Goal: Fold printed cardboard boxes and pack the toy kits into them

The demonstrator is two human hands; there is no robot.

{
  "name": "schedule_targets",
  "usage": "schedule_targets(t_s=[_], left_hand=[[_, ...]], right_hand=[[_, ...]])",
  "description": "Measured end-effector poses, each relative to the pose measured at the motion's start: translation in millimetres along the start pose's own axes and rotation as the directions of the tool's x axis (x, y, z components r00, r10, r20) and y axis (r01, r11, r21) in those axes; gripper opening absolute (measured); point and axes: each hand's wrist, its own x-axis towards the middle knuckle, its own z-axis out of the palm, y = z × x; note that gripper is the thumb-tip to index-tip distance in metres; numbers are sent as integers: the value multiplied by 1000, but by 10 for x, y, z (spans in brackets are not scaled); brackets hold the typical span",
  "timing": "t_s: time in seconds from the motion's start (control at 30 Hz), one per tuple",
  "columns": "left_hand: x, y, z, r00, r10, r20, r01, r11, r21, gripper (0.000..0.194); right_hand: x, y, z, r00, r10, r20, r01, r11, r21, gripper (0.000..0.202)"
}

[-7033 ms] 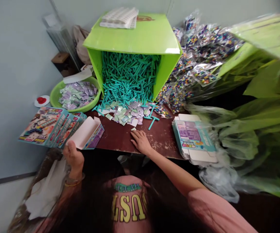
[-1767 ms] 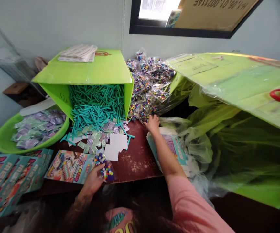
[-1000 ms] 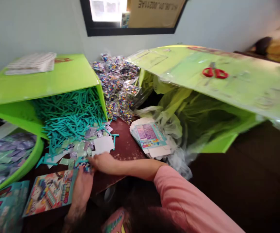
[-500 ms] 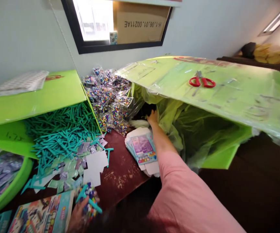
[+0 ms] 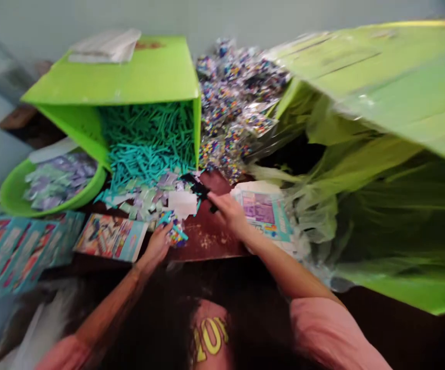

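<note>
My left hand (image 5: 160, 245) is closed around a clear bag of coloured beads (image 5: 177, 237), with a teal T-shaped plastic tool (image 5: 169, 220) lying against it. Over the dark red table (image 5: 195, 244), my right hand (image 5: 228, 213) grips a black item (image 5: 197, 186) between its fingers; motion blur hides its exact kind. A white card (image 5: 183, 204) lies between the hands, beside scattered green and purple sachets (image 5: 145, 203). Just right of my right hand is a stack of printed flat cartons (image 5: 263, 208), partly behind the wrist.
A green box (image 5: 145, 85) on its side spills teal tools (image 5: 141, 162). Bead bags (image 5: 226, 108) are heaped behind. A larger green box (image 5: 384, 82) with plastic lining stands right. At left are a green basin (image 5: 12, 190) of sachets, a printed box (image 5: 110, 236) and more boxes (image 5: 18, 252).
My right hand has come out of the right-hand green box with a black item and moved left over the table. My left hand keeps the bead bag and teal tool. The view has turned left.
</note>
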Motion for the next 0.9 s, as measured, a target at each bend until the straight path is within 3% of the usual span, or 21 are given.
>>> schedule_targets(t_s=[0.07, 0.13, 0.2, 0.3, 0.37, 0.43, 0.5, 0.6, 0.7, 0.77, 0.83, 0.9], left_hand=[[-46, -46, -51, 1000, 3, 12, -2, 998, -56, 26], [-134, -59, -91, 997, 11, 76, -2, 993, -118, 30], [-244, -45, -129, 996, 30, 89, -16, 988, -151, 31], [-351, -16, -189, 996, 86, 1, -85, 987, -137, 34], [-361, -16, -224, 988, 154, -10, -154, 983, -96, 40], [-358, -32, -256, 969, 249, -2, -249, 968, 24, 44], [-387, -41, -306, 944, 330, 22, -325, 916, 236, 44], [-520, 16, -503, 891, 421, 170, -435, 685, 584, 58], [-671, 175, -904, 804, 500, 322, -481, 228, 847, 81], [-714, 329, -1228, 779, 528, 339, -403, 7, 915, 74], [-704, 509, -1500, 766, 551, 331, -366, -49, 929, 58], [-676, 695, -1643, 710, 625, 325, -400, -23, 916, 43]], right_hand=[[-155, -599, 386, 974, -110, 198, 109, 994, 16, 54], [-278, -979, 632, 954, -102, 283, 106, 994, 1, 55], [-351, -1171, 744, 953, -81, 291, 72, 997, 41, 59], [-367, -1323, 785, 976, -28, 216, -34, 960, 277, 63], [-325, -1433, 824, 974, 159, 164, -221, 837, 501, 62], [-260, -1551, 901, 900, 353, 257, -427, 596, 679, 61], [-213, -1638, 990, 805, 418, 420, -570, 354, 741, 59], [-239, -1621, 1055, 713, 462, 528, -658, 181, 731, 55], [-335, -1431, 996, 645, 596, 478, -692, 191, 696, 57], [-366, -1309, 927, 627, 615, 479, -718, 217, 661, 56], [-322, -1285, 888, 658, 540, 526, -716, 231, 658, 53], [-188, -1392, 931, 715, 406, 569, -680, 212, 702, 53]])
